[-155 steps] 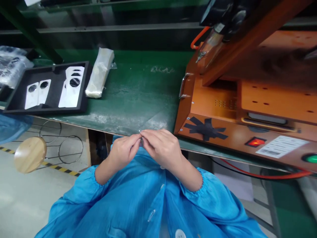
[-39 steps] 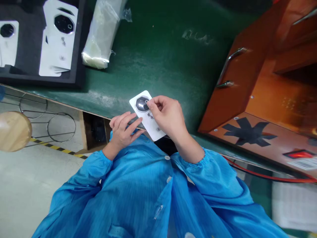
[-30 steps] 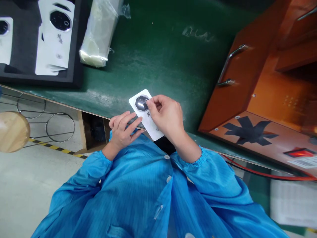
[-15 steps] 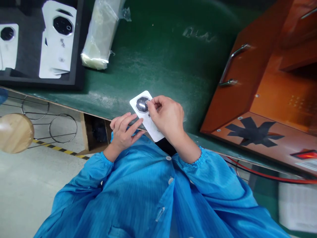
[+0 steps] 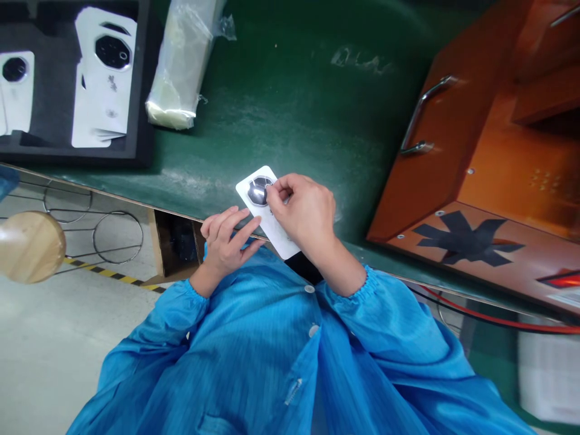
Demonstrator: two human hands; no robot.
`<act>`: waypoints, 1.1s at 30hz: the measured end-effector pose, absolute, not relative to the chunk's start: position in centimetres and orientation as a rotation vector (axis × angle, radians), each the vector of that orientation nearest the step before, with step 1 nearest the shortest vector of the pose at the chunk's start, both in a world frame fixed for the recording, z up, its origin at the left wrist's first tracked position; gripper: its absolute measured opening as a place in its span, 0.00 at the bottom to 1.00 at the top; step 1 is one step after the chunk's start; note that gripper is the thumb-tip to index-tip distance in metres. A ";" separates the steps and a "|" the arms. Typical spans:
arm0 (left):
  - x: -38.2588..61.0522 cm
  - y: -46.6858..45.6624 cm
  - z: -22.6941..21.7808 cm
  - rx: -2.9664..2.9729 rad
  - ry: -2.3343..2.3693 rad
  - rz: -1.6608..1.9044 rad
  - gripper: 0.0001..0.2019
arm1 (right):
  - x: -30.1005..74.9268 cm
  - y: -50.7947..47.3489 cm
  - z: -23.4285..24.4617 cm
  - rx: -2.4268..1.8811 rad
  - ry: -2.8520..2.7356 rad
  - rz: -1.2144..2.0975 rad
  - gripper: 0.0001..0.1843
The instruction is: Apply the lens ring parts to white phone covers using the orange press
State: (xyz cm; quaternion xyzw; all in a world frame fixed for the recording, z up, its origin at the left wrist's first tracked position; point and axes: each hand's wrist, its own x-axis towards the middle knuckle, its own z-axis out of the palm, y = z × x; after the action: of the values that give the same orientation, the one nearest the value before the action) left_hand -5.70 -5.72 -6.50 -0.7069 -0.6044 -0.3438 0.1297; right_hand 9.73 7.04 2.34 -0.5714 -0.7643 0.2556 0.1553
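Observation:
A white phone back cover [image 5: 277, 237] with a black octagonal camera panel [image 5: 257, 190] lies tilted at the front edge of the green bench. My left hand [image 5: 229, 240] is open, palm down, fingers stretched out, with a fingertip at the cover's left edge. Over the cover's right side is my right hand [image 5: 304, 208], thumb and forefinger pinched together at the right of the camera panel. Whatever the pinch holds is too small or too hidden to make out. That hand also covers part of the cover's printed middle.
At the left, a black foam tray [image 5: 49, 109] carries several similar white covers [image 5: 109, 103]. Beside it lies a clear plastic-wrapped bundle [image 5: 181, 66]. An orange cabinet [image 5: 419, 181] with metal handles stands on the right. Below the bench at left is a wooden stool [image 5: 31, 246].
Both hands and the cover keep nearly the same pose, the right fingers still pinched at the camera panel. The view has shifted slightly.

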 end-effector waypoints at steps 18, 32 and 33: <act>-6.2 -6.3 -5.3 -2.164 -1.863 -1.052 0.25 | 16.8 3.2 0.6 -0.905 -2.425 0.529 0.24; 1.1 4.7 8.7 -2.797 -1.870 -1.735 0.09 | 29.9 -5.7 5.5 -0.963 -2.089 -0.045 0.18; 2.9 6.1 9.7 -2.942 -1.832 -1.720 0.10 | 31.5 -6.5 5.8 -1.046 -2.053 -0.114 0.18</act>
State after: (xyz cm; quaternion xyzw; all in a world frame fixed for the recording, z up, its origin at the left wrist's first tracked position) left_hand 2.93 6.06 9.66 -0.7106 -0.4424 -0.4155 -0.3558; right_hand 31.49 -6.53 5.83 -0.4145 -0.8134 -0.0451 0.4055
